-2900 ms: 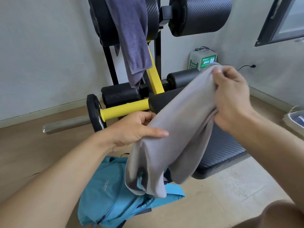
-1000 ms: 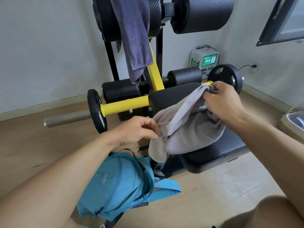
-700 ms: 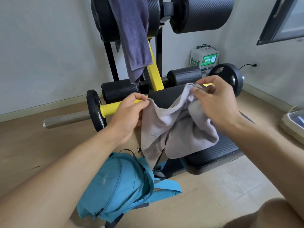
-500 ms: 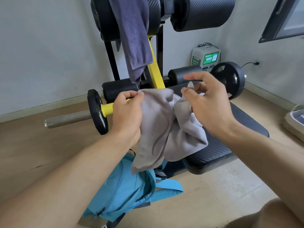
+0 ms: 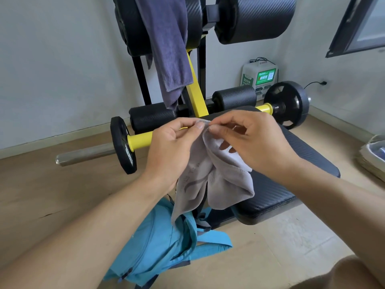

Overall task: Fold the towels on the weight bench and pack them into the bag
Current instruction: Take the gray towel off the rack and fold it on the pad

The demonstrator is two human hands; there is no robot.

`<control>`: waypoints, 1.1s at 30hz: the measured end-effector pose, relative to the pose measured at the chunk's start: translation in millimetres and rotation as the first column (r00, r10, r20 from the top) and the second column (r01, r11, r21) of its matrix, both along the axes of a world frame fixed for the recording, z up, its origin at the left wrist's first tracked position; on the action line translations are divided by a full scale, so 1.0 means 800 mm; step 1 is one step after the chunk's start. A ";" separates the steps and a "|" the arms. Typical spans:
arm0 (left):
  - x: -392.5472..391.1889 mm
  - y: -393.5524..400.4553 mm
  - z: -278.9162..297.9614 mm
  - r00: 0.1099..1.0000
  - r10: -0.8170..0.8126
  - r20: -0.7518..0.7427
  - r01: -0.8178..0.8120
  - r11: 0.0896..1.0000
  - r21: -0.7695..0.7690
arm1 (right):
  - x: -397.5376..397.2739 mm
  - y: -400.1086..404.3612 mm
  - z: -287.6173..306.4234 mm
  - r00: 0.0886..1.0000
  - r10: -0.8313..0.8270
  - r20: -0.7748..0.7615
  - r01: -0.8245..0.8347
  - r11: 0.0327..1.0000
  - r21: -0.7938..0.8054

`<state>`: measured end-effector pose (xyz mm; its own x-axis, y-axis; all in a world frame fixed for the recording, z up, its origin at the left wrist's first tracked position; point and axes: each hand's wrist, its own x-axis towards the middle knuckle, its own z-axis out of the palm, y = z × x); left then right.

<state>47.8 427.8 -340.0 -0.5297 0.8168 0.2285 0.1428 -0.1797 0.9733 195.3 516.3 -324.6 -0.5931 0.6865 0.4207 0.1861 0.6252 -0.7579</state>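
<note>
Head view: both forearms reach forward and meet over the front of the weight bench [image 5: 302,163]. Left hand [image 5: 173,149] pinches the top edge of the grey towel [image 5: 210,178] between thumb and forefinger, other fingers curled under, wrist bent slightly inward. Right hand [image 5: 254,144] pinches the same edge right beside it, thumb tip almost touching the left thumb, remaining fingers arched loosely above the cloth, back of hand up. Towel hangs bunched from the two pinch points, lower end dangling off the bench's near edge, clear of the pad, just above the blue bag [image 5: 162,245]. Bag lies slumped on the floor under the left forearm, straps splayed to the right. Second, purple towel [image 5: 168,49] drapes over the upper black roller [image 5: 133,28] at the back, hanging down past the yellow frame bar [image 5: 195,94]. Barbell [image 5: 85,155] with black plates rests across behind the hands. Bare knee [image 5: 350,272] at bottom right corner.
</note>
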 end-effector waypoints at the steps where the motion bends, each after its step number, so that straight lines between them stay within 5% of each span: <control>1: 0.000 0.000 -0.001 1.000 -0.003 -0.010 0.003 1.000 -0.002 | 0.000 0.001 0.000 1.000 -0.024 -0.003 0.024 0.998 0.054; 7: -0.001 -0.001 -0.003 0.999 -0.037 -0.038 0.036 0.999 -0.022 | 0.003 0.016 0.001 0.992 -0.117 -0.049 0.122 0.987 0.107; 14: -0.003 0.004 -0.006 0.999 0.050 -0.002 -0.050 0.998 -0.027 | 0.003 0.007 0.004 0.999 0.035 0.020 -0.038 0.985 0.169; 19: 0.006 0.002 -0.007 0.999 -0.042 -0.022 0.042 0.999 -0.011 | 0.001 0.006 0.003 0.996 0.004 -0.095 0.003 0.998 0.070; 33: 0.009 -0.001 -0.007 0.992 -0.109 -0.069 0.110 0.994 0.010 | 0.004 0.008 0.004 0.992 -0.055 -0.113 0.063 0.996 0.070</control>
<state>54.8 427.0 -345.7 -0.4198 0.8658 0.2724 0.1872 -0.2111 0.9594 198.9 522.6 -321.1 -0.4990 0.6838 0.5324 0.1417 0.6705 -0.7283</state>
